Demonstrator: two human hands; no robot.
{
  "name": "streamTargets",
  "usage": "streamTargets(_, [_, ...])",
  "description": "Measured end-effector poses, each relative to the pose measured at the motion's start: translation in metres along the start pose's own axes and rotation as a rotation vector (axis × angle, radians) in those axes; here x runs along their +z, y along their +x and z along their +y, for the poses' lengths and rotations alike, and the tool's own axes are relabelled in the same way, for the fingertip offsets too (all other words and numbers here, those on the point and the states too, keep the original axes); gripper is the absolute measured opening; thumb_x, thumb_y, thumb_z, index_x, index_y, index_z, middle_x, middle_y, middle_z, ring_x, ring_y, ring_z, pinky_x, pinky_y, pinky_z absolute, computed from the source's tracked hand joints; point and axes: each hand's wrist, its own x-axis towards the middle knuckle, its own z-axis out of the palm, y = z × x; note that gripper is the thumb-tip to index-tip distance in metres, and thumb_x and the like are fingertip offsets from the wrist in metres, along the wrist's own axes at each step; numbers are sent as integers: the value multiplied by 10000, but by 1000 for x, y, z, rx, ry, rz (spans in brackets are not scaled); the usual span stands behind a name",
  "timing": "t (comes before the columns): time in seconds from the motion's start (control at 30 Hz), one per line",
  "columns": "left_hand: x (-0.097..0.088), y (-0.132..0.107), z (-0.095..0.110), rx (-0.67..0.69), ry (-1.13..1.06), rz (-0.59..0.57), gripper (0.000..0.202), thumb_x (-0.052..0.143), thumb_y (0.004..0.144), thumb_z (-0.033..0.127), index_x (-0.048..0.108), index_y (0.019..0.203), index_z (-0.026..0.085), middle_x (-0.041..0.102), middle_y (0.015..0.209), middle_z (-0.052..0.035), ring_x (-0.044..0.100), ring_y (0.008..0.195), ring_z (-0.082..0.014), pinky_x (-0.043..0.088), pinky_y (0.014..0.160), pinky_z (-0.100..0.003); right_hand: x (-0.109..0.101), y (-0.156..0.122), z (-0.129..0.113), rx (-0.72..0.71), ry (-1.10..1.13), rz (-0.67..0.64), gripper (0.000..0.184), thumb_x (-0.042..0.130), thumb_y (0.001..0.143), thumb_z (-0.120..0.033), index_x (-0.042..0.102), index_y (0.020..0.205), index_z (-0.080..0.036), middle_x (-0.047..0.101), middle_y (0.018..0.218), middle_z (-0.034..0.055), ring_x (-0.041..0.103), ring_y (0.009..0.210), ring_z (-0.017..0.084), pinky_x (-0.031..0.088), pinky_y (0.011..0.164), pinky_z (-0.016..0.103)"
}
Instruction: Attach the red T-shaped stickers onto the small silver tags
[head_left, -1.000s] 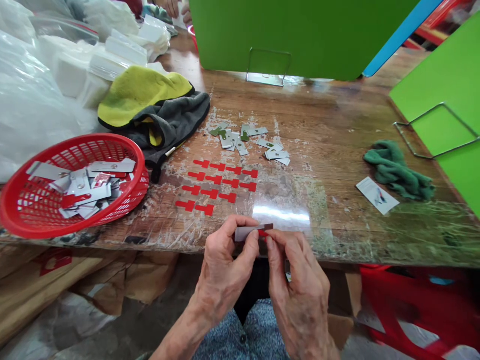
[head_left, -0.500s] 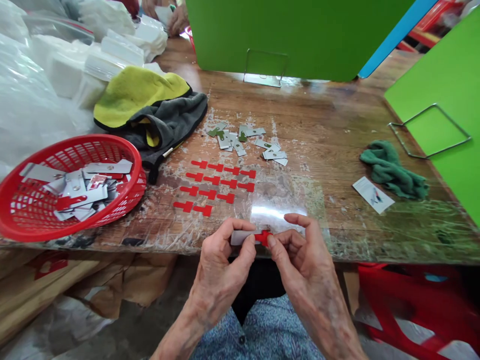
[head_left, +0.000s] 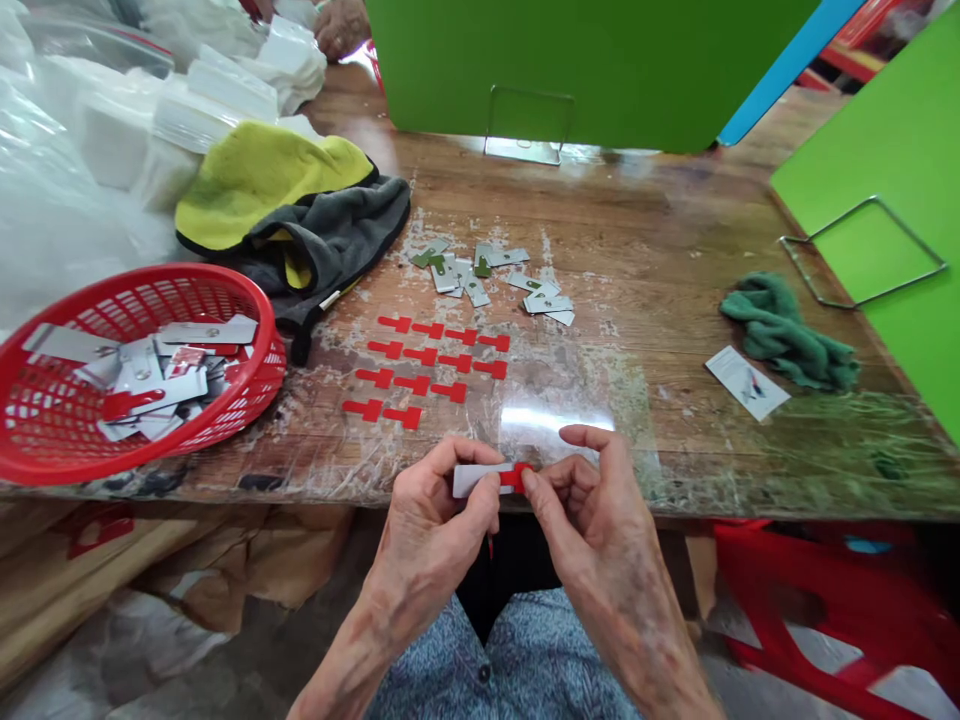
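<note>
My left hand (head_left: pixel 439 520) pinches a flat pale grey strip (head_left: pixel 469 480) between thumb and fingers, just over the table's front edge. With thumb and fingers, my right hand (head_left: pixel 600 520) grips a small red T-shaped tab (head_left: pixel 511 478) that lies across the strip's right end; the index finger is raised. Several like red tabs (head_left: pixel 411 384) lie in rows on the table, left of my hands. Farther back are loose grey strips (head_left: pixel 475 288), some with green tabs (head_left: pixel 482 268).
A red basket (head_left: pixel 262 340) with grey and red pieces stands at left. Beyond it lie a yellow-grey cloth (head_left: pixel 285 190) and white packets (head_left: pixel 180 110). A green cloth (head_left: pixel 787 330), a printed card (head_left: pixel 748 383) and green boards (head_left: pixel 600 70) are right and back. Another person's hand (head_left: pixel 341 25) shows far left.
Both hands have shifted slightly left with the strip and red tab. The tab now overlaps farther along the strip. The camera view has moved a little.
</note>
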Motion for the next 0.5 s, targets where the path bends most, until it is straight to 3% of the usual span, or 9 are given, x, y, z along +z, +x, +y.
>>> streamTargets(0.5, [-3, -2, -4, 76, 13, 0, 103, 633, 798, 255, 636, 815, 154, 557, 514, 68, 501, 460, -63, 423, 462, -155, 3, 2, -7, -27, -103, 16, 271, 559, 906, -312, 438, 1137, -241, 634, 670, -61, 674, 575, 160, 531, 566, 286])
